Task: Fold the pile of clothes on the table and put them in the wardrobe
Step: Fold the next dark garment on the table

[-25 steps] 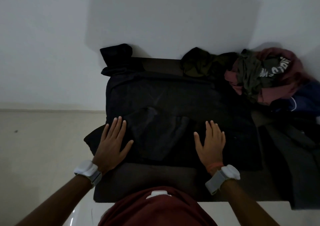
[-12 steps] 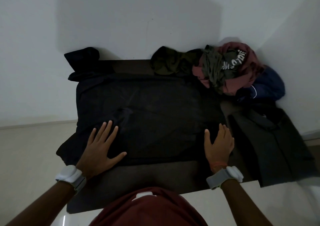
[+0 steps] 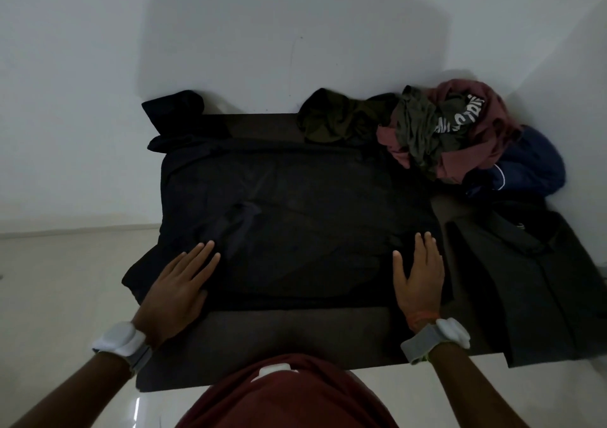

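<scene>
The black garment (image 3: 295, 224) hides most of the desk (image 3: 279, 335), and in the dim light its folds and seams cannot be told apart. The white lettering on the green garment (image 3: 417, 132) in the pile is creased over and unreadable. Both forearms are cut off by the bottom edge.

One wide-angle camera, worn on the head; faced forward and steeply down, over the wearer's chest (image 3: 289, 394); sat near the table (image 3: 295, 332), left hand (image 3: 177, 291) and right hand (image 3: 418, 278) low in frame; wall (image 3: 262, 50) filled the top.
</scene>
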Available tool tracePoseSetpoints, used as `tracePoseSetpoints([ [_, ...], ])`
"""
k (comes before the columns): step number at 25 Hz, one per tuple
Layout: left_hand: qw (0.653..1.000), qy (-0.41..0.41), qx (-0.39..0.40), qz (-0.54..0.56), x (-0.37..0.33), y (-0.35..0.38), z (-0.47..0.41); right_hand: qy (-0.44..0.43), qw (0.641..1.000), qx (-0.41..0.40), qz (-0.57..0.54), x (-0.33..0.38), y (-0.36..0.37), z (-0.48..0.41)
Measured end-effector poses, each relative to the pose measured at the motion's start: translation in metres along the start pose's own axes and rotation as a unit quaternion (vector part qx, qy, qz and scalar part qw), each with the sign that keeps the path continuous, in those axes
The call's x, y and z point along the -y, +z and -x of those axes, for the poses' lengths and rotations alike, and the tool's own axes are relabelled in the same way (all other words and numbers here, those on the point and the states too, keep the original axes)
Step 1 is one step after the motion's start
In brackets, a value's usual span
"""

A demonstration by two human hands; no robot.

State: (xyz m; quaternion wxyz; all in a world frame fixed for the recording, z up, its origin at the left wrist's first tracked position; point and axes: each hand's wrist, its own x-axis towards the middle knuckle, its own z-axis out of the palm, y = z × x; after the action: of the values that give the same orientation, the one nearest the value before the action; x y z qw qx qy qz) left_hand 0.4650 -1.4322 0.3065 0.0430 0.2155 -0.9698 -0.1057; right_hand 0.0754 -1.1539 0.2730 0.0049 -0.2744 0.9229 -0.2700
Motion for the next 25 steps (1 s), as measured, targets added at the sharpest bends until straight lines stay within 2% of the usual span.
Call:
tracePoseSetpoints([
  [4,0.997,0.021,-0.076,0.002,-0.009,-0.008,0.007,-0.062,0.996,-0.059,-0.034,-0.004,-0.002,-0.012],
  [6,0.995,0.036,-0.098,-0.009,-0.014,-0.011,0.011,-0.066,0.995,-0.064,-0.048,-0.006,-0.002,-0.02],
  [13,0.999,0.026,-0.023,0.012,-0.018,0.01,0.022,-0.049,0.998,-0.036,-0.003,0.008,0.001,-0.026],
  [18,0.998,-0.036,-0.038,0.028,-0.013,0.002,0.015,-0.093,0.993,0.059,0.047,0.027,0.02,-0.004],
  [25,0.993,-0.097,-0.054,0.049,-0.003,0.001,0.01,-0.092,0.991,0.069,0.067,0.026,0.022,-0.005],
])
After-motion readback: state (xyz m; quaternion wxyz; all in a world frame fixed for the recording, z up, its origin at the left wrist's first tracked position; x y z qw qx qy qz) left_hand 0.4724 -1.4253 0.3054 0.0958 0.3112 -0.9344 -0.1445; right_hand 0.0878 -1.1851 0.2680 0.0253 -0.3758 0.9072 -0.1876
